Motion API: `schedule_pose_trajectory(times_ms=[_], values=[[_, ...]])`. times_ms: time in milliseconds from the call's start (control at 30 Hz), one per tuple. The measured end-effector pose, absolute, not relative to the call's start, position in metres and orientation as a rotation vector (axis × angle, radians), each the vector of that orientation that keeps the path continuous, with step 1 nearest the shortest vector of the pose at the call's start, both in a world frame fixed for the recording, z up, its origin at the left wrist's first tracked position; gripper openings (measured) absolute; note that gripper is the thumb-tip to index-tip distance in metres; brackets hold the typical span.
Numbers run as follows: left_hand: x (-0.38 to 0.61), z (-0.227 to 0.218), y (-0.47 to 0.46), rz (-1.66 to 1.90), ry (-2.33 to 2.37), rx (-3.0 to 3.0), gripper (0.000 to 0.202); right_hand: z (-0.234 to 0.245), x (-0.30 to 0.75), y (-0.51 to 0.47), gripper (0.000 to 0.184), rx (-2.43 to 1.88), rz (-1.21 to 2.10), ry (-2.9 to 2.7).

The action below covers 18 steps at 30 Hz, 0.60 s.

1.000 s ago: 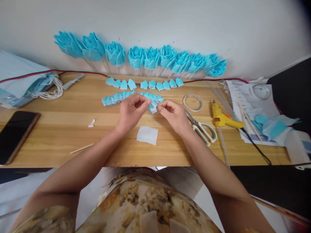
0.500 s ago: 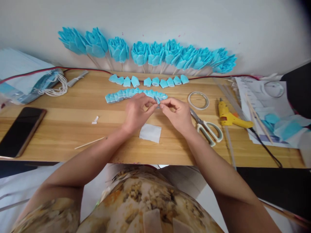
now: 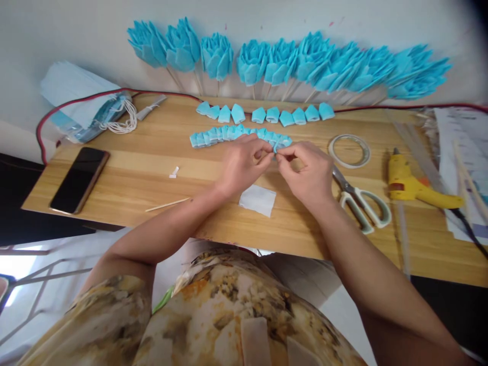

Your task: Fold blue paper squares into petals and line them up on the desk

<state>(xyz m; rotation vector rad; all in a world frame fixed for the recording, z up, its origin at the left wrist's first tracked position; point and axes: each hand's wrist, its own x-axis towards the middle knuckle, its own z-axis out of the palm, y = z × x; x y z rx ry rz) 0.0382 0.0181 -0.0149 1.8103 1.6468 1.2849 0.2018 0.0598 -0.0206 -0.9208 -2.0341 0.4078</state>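
Between my fingertips is a small blue fabric piece (image 3: 275, 147), mostly covered by my fingers. My left hand (image 3: 244, 163) pinches its left side, and my right hand (image 3: 306, 168) pinches it from the right. Just beyond my hands lies a curved row of folded blue petals (image 3: 217, 134), partly hidden by my fingers. Farther back, separate folded petals (image 3: 273, 115) form a second row. A white fabric square (image 3: 257, 200) lies flat below my hands. Scissors with pale handles (image 3: 358, 201) rest beside my right wrist.
Blue fabric flowers (image 3: 253, 62) on sticks lean along the wall. At right lie a tape roll (image 3: 368, 153) and a yellow glue gun (image 3: 415, 187) with its cord. To the left are a phone (image 3: 79, 179), a thin stick (image 3: 168, 204) and a bag of face masks (image 3: 78, 104).
The camera view has turned left, so everything appears shifted right and more of the table's left end shows. Both hands keep pinching the blue piece.
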Motion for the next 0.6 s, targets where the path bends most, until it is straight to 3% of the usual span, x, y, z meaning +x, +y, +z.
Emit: schedule_pose_trajectory(times_ms=[600], values=[[0.0400, -0.0150, 0.0190, 1.282, 1.572, 1.815, 0.014, -0.0217, 0.2039, 0.0601, 0.014, -0.959, 0.467, -2.007]])
